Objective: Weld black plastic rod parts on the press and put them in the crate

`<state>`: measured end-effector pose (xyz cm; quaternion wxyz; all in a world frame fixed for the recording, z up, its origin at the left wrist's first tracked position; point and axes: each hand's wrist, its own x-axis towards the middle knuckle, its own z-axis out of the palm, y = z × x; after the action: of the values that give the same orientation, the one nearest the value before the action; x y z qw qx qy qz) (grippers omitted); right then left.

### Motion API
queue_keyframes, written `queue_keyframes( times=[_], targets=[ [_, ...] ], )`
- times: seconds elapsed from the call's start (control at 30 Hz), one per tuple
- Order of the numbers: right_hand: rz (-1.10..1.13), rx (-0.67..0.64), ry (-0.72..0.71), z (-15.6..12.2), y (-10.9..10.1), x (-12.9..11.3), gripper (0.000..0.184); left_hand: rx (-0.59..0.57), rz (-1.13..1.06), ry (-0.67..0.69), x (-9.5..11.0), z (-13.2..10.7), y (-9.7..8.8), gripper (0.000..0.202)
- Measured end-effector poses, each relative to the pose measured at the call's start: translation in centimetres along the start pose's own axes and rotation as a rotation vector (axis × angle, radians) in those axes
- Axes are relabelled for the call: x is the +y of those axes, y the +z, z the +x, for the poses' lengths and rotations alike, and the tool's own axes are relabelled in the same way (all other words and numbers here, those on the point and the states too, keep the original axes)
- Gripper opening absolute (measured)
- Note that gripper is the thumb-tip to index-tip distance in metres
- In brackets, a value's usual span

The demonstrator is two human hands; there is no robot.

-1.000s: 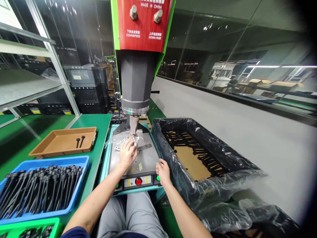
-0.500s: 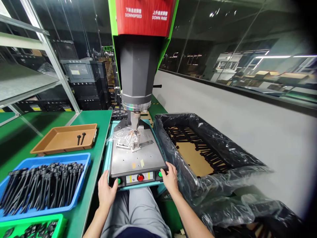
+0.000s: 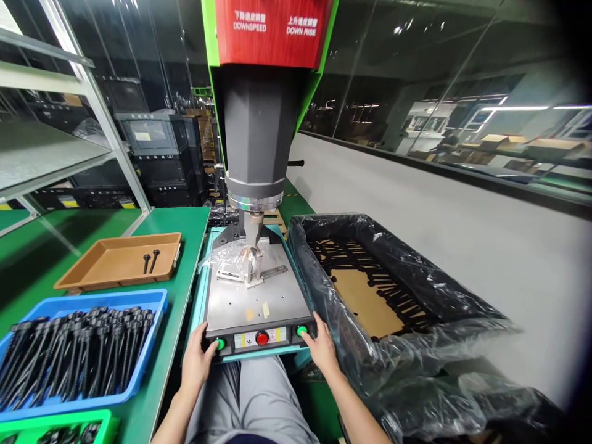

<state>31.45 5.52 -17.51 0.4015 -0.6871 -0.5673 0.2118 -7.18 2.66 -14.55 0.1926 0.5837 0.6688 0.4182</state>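
In front of me stands a press-type machine with a metal worktable (image 3: 245,305) and a black front panel. My left hand (image 3: 198,357) rests at the panel's left corner, fingers along the side, thumb at the left green button (image 3: 219,344). At the opposite corner my right hand (image 3: 324,346) has its fingers by the edge and its thumb at the right green button (image 3: 302,331). Both hands are open and hold nothing. Between the buttons sits a red button (image 3: 262,338). A metal tool head (image 3: 253,229) reaches down to a fixture (image 3: 252,271) partly covered by clear plastic film.
On the left bench are a brown tray (image 3: 111,262) with two black parts, a blue tray (image 3: 160,308) full of long black ribbed parts, and a green tray (image 3: 108,425). To the right, a plastic-lined box (image 3: 365,296) holds rows of black parts on cardboard.
The view has shifted slightly. Both hands stay at the panel corners, and the green buttons show more fully beside the thumbs. The tool head looks unchanged.
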Motion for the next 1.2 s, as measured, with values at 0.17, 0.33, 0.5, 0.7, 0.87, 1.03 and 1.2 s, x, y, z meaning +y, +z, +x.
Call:
queue_keyframes(
  times=[0.17,0.33,0.5,0.7,0.87,1.03,1.2],
  targets=[
    [-0.015,0.049,0.003,0.2,0.4,-0.1,0.065,0.009,0.006,-0.006,0.2,0.1,0.0,0.05],
    [0.038,0.048,0.005,-0.2,0.6,0.2,0.068,-0.025,0.004,-0.007,-0.1,-0.2,0.0,0.051],
    [0.088,0.013,0.042,-0.3,0.7,0.5,0.075,-0.031,-0.007,0.003,-0.3,-0.4,-0.2,0.052],
    [0.13,0.011,0.127,-0.3,0.7,0.3,0.081,-0.032,-0.044,-0.028,-0.6,-0.4,0.0,0.052],
    [0.137,-0.009,0.185,-0.6,0.4,-0.9,0.084,-0.035,-0.051,-0.028,-0.6,-0.4,0.2,0.052],
    [0.182,-0.021,0.185,-0.7,0.3,-1.4,0.086,-0.034,-0.051,-0.031,-0.5,-0.4,0.3,0.052],
    [0.166,-0.009,0.203,-0.7,0.3,-1.7,0.086,-0.025,-0.035,-0.013,-0.3,-0.5,0.3,0.052]
  ],
)
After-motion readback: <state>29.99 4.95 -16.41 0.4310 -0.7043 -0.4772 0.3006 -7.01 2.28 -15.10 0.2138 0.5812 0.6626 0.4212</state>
